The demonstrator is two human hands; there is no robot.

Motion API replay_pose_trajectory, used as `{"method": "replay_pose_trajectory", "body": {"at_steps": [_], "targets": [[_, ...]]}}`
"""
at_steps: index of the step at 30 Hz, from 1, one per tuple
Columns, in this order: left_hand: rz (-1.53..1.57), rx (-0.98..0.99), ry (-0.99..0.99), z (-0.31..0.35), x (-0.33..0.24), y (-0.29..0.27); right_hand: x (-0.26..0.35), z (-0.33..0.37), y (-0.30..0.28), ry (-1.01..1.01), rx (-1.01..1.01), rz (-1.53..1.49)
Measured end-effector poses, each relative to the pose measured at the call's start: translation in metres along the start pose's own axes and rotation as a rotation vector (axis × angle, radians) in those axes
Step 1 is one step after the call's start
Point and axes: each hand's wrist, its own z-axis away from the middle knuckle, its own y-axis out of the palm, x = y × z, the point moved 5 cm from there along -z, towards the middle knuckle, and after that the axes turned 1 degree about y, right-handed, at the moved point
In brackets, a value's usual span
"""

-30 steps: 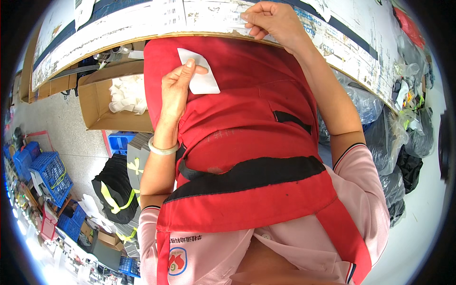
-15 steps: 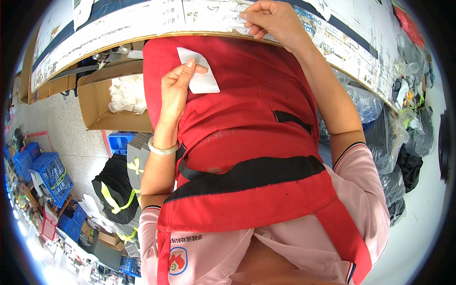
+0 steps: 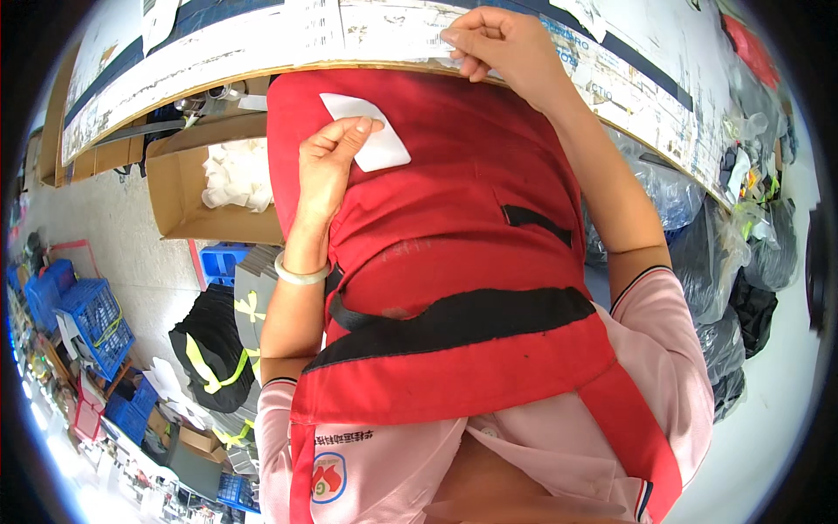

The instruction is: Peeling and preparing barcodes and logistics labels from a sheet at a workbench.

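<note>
Blue lettering (image 3: 567, 58) is printed on the white table (image 3: 218, 57), at the far right. Farther left, a white label (image 3: 316, 22) marked with black bars is seen. At the near left, dark characters (image 3: 343, 439) and a blue-ringed badge (image 3: 329, 479) with a red figure are carried by the pink shirt (image 3: 393, 480).

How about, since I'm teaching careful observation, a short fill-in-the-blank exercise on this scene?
1. The left hand holds a sheet piece that is ____ in colour.
2. The hand over the table is the person's ____ one.
3. The pale bangle is worn on the ____ arm.
4. Apart from its black parts, the apron is ____.

Missing words: white; right; left; red.
</note>
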Motion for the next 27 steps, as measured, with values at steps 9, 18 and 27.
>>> {"method": "replay_pose_trajectory", "body": {"at_steps": [9,18,27], "targets": [[0.178,0.082,-0.018,0.009,-0.017,0.009,-0.002,0.042,0.044,-0.106,0.225,-0.039],[0.144,0.021,0.05,0.015,-0.021,0.01,-0.008,0.038,0.011,-0.233,-0.074,-0.02],[-0.19,0.082,0.028,0.014,-0.017,0.014,-0.021,0.051,0.038,-0.09,0.143,-0.102]]}}
